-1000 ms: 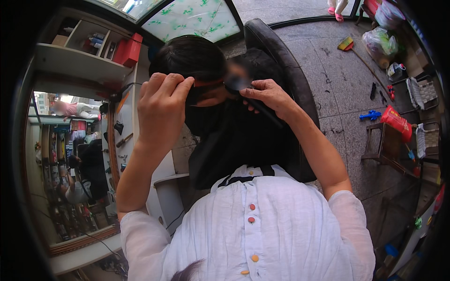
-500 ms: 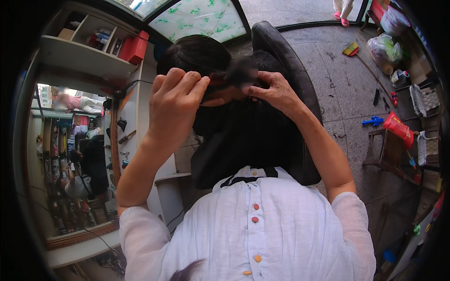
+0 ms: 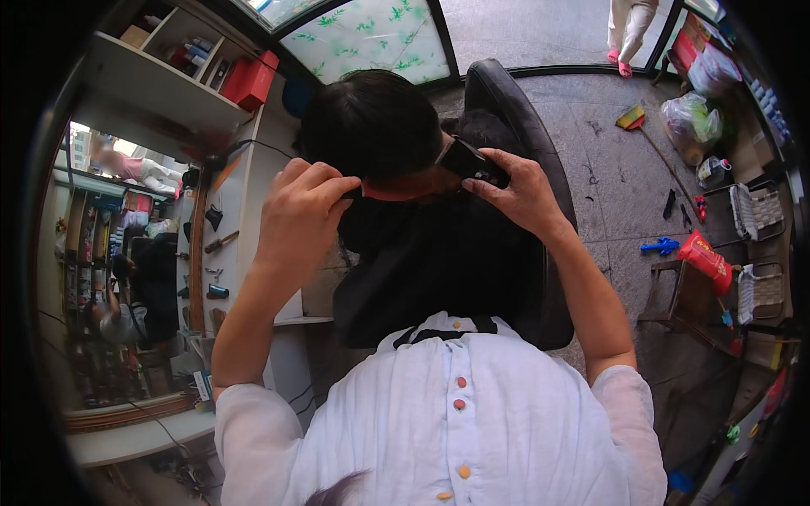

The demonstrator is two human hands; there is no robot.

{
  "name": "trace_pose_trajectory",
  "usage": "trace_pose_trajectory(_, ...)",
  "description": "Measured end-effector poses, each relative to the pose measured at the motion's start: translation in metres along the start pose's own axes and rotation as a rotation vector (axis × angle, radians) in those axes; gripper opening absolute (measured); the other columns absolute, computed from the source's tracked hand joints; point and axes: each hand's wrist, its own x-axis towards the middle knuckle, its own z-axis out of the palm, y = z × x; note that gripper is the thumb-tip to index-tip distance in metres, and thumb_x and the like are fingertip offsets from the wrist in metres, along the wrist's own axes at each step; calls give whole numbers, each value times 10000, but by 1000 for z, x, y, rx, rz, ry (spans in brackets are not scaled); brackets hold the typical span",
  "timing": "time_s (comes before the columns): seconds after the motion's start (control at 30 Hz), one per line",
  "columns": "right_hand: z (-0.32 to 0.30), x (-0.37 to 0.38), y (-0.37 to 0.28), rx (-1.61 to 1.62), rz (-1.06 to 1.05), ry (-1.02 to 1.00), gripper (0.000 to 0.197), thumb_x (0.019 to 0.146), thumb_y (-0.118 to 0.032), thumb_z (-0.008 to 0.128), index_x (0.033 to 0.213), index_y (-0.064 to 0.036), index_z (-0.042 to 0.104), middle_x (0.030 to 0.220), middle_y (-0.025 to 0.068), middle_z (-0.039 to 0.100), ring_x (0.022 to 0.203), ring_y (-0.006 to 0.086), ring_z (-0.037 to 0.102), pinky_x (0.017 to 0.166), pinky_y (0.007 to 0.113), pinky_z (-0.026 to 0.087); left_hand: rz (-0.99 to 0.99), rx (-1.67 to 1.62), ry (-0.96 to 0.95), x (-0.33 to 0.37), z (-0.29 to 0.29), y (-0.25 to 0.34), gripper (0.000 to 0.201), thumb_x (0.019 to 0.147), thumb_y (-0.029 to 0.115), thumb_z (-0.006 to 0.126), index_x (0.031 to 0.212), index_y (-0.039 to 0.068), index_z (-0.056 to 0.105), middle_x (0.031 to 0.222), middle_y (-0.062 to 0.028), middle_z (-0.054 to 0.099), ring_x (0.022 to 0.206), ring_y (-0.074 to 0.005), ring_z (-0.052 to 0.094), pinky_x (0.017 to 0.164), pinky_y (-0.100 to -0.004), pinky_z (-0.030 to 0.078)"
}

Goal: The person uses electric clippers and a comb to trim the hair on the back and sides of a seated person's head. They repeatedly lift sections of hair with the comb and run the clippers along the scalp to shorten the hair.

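Note:
A person with short black hair [image 3: 367,118] sits in front of me, head bent, covered by a black cape [image 3: 422,270]. My right hand [image 3: 519,190] is closed round a boxy black hair clipper [image 3: 474,164], whose end is against the right side of the head. At the left side of the head, my left hand [image 3: 308,202] has its fingertips pinched together. Something thin, dark and reddish shows at those fingertips, too small to make out.
A black chair [image 3: 527,143] surrounds the seated person. On the left are a mirror [image 3: 152,287] and a shelf with a red box [image 3: 251,80]. To the right, a broom [image 3: 631,116], plastic bags [image 3: 692,118] and a stool [image 3: 675,295] stand on the floor. Another person [image 3: 629,34] walks at the doorway.
The clipper, blurred before, now shows sharply, a little lower and further right. My left hand has dropped slightly. The person at the doorway has come further into view.

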Motion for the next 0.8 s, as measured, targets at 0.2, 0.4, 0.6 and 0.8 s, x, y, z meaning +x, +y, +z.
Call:
trace_pose_trajectory(0.2, 1, 7, 6, 235, 93, -142, 459, 821, -284, 781, 1139, 20, 650, 909, 53, 699, 866, 92, 624, 792, 250, 501, 12, -30, 197, 3, 1, -8, 322, 691, -5, 763, 997, 92, 742, 901, -29, 667, 870, -211, 583, 765, -340, 493)
trace_pose_trajectory(0.4, 1, 10, 9, 215, 32, -56, 495, 800, -321, 795, 1125, 27, 656, 860, 105, 705, 716, 96, 600, 685, 264, 508, 125, 52, 313, 6, 4, -7, 278, 703, 19, 757, 971, 92, 749, 916, 0, 683, 866, -186, 583, 769, -319, 453)
trace_pose_trajectory(0.6, -10, 12, -18, 120, -71, -74, 502, 790, -298, 792, 1160, 5, 641, 916, 139, 706, 760, 163, 659, 725, 295, 520, 196, 80, 330, 5, 2, -1, 265, 703, 16, 725, 959, 78, 742, 925, 14, 682, 859, -169, 583, 765, -301, 404)
trace_pose_trajectory(0.8, -12, 14, -50, -162, -256, -41, 513, 777, -264, 784, 1195, -15, 621, 1029, 145, 685, 872, 270, 685, 776, 338, 535, 234, 84, 335, 5, 2, 0, 250, 707, 21, 688, 951, 62, 722, 927, 7, 666, 863, -166, 580, 766, -301, 387)
